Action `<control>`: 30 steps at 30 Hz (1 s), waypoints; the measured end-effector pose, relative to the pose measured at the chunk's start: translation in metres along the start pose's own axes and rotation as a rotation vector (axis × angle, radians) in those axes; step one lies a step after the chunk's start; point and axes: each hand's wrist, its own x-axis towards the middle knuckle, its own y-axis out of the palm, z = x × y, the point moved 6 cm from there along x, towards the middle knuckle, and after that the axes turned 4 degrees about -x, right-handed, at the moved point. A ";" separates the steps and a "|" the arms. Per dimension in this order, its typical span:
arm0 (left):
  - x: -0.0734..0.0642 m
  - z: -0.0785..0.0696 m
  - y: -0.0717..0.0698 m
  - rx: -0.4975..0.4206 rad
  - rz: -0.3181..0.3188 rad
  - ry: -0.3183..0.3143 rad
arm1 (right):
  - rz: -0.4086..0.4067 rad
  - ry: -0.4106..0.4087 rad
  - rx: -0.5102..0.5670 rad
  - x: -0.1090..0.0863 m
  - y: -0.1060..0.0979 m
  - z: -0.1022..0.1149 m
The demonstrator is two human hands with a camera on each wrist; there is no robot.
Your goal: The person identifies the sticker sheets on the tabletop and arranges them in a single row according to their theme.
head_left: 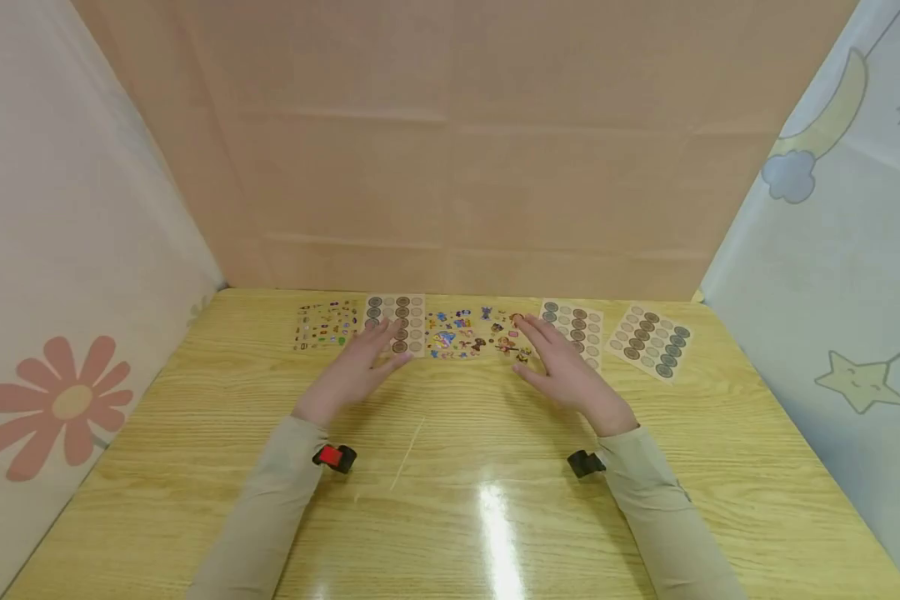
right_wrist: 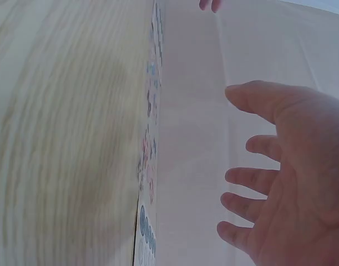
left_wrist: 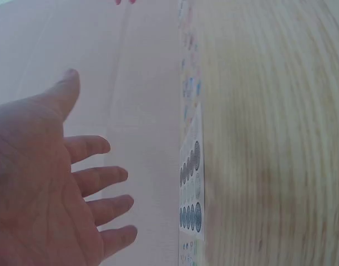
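My left hand (head_left: 351, 372) is raised above the table with its fingers spread, overlapping a sheet of round stickers (head_left: 417, 302) in the head view. Likewise raised, my right hand (head_left: 572, 373) has its fingers apart and nothing in them. Its fingertips overlap the right edge of clear sheets with colourful cartoon stickers (head_left: 444, 340). Just right of that hand lies a second sheet of round stickers (head_left: 588, 325). Both wrist views show relaxed fingers and an uncovered palm, with the sheets on the table beyond.
A clear sheet of tiny stickers (head_left: 317, 325) lies at the left end of the row. At the right end, another sheet of round stickers (head_left: 651, 342) sits at an angle. Behind the wooden table (head_left: 450, 442) rises a tan backdrop (head_left: 450, 167); printed cloths (head_left: 855, 275) hang at both sides.
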 end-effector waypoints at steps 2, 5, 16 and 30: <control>-0.003 0.001 -0.003 -0.090 -0.002 -0.006 | -0.005 -0.006 0.049 0.001 -0.001 0.002; -0.008 0.006 -0.009 -0.205 -0.017 -0.016 | -0.016 -0.007 0.107 0.003 -0.003 0.005; -0.024 0.025 -0.043 -0.471 -0.154 0.015 | 0.001 0.043 0.317 0.016 -0.010 0.018; -0.034 0.060 -0.074 -0.886 -0.239 -0.202 | 0.110 0.144 0.779 0.056 0.002 0.045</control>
